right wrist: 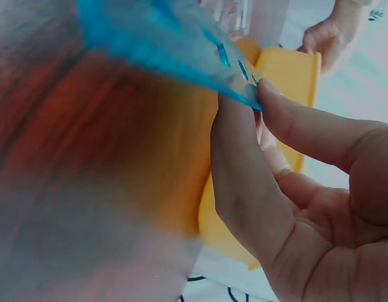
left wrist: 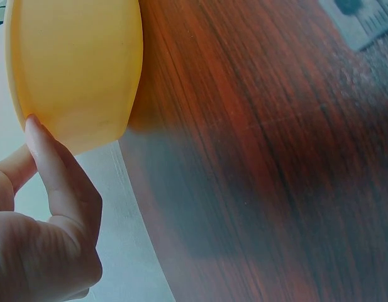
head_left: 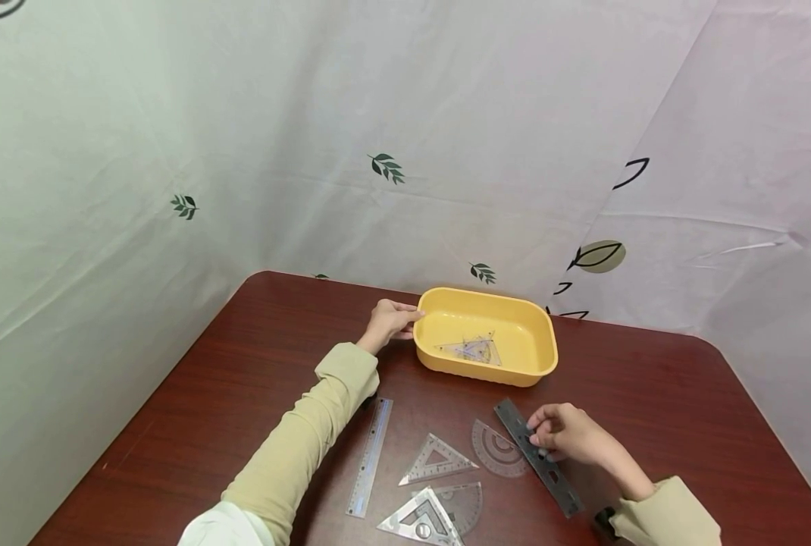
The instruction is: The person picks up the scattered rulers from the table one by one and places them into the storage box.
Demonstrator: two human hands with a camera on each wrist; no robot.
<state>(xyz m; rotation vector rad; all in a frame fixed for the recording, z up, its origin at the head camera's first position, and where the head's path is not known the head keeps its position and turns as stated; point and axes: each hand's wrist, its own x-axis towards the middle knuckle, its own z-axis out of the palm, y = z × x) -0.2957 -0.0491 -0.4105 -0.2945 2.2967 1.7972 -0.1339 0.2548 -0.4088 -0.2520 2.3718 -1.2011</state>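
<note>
My left hand (head_left: 390,322) pinches the left rim of a yellow plastic tub (head_left: 474,372) near the back of the table. In the left wrist view, the fingers of this hand (left wrist: 61,207) are at the tub's edge (left wrist: 80,69). Several clear set squares (head_left: 479,350) lie overlapping inside the tub. To the front right, my right hand (head_left: 569,434) pinches a straight ruler (head_left: 537,457), dark in the head view. The right wrist view shows thumb and fingers holding that ruler (right wrist: 181,53), translucent with blue edges, by its side.
A clear ruler (head_left: 370,459) lies left of two set squares, one farther back (head_left: 436,460) and one nearer (head_left: 421,519). One protractor (head_left: 497,449) is beside the held ruler; another (head_left: 465,504) is partly under the nearer set square. Pale fabric (head_left: 392,91) hangs behind the table (head_left: 276,326).
</note>
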